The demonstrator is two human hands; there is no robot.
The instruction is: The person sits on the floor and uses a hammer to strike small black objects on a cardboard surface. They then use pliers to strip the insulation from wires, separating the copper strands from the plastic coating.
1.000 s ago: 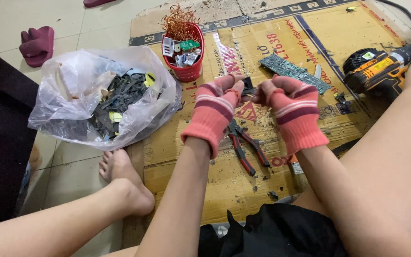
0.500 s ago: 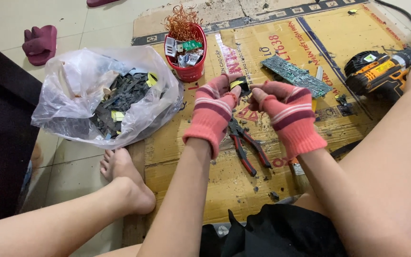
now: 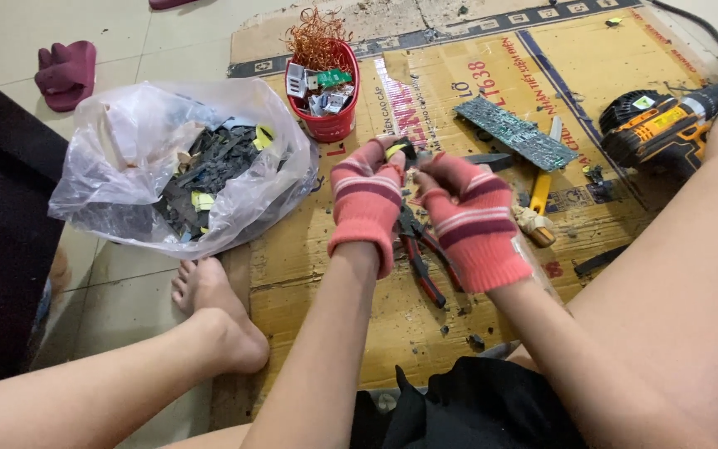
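Bag [image 3: 184, 166] left of bucket [image 3: 326, 100] — drill [image 3: 662, 133] right.

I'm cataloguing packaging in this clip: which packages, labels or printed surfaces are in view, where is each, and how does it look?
Flattened cardboard box: spread under both hands, yellow-brown, red and blue print.
Clear plastic bag: left of the cardboard, holding dark scraps.
Sticker: atop the yellow-black drill, small, pale.

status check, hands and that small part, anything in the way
Left hand and right hand both pinching small yellow-black part. Red-handled pliers on cardboard beneath. Nothing blocking.
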